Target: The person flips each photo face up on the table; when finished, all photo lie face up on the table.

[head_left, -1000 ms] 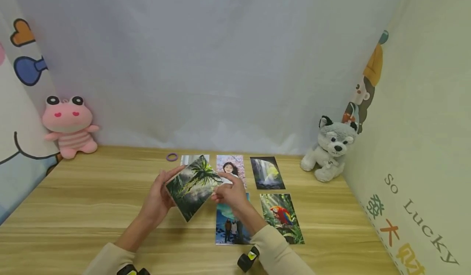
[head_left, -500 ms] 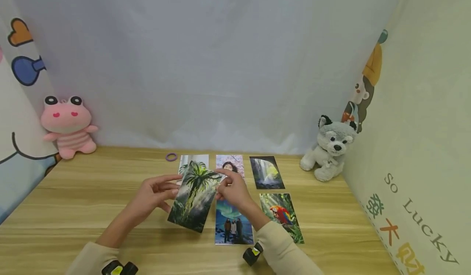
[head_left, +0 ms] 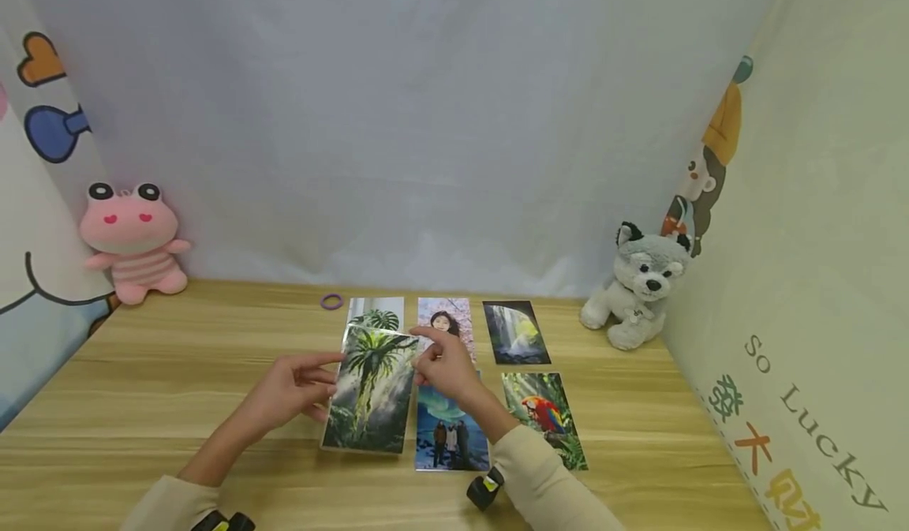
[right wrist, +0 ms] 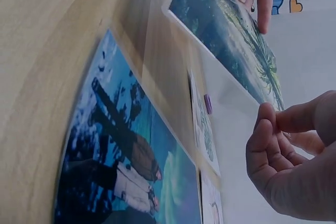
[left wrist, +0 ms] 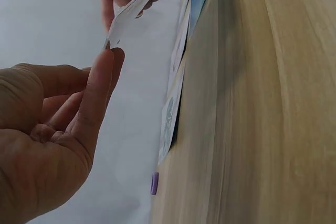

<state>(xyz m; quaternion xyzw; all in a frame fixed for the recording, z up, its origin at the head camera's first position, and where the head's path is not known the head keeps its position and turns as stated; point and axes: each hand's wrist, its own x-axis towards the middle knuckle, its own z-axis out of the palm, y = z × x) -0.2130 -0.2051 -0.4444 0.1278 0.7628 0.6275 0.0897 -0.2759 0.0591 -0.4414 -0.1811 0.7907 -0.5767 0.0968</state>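
A photo print [head_left: 372, 393] of a hanging green plant in a misty forest is held slightly tilted above the table. My left hand [head_left: 284, 389] pinches its left edge between thumb and fingertips, as the left wrist view shows. At the upper right corner, my right hand [head_left: 450, 369] pinches the print between thumb and curled fingers. Just behind lies a leaf photo [head_left: 379, 310], partly covered by the held print. To the right are a photo of people under green sky lights [head_left: 450, 436] and a portrait photo [head_left: 454, 326], partly hidden by my right hand.
A waterfall photo [head_left: 516, 334] and a parrot photo [head_left: 543, 416] lie on the right of the wooden table [head_left: 177, 389]. A purple ring [head_left: 331, 301] sits at the back. A pink plush toy [head_left: 135, 243] stands far left, a grey plush dog [head_left: 639, 286] far right.
The plant print has turned from a diagonal tilt to nearly upright alignment and come lower, uncovering part of the leaf photo. My left hand has shifted left and down along its edge.
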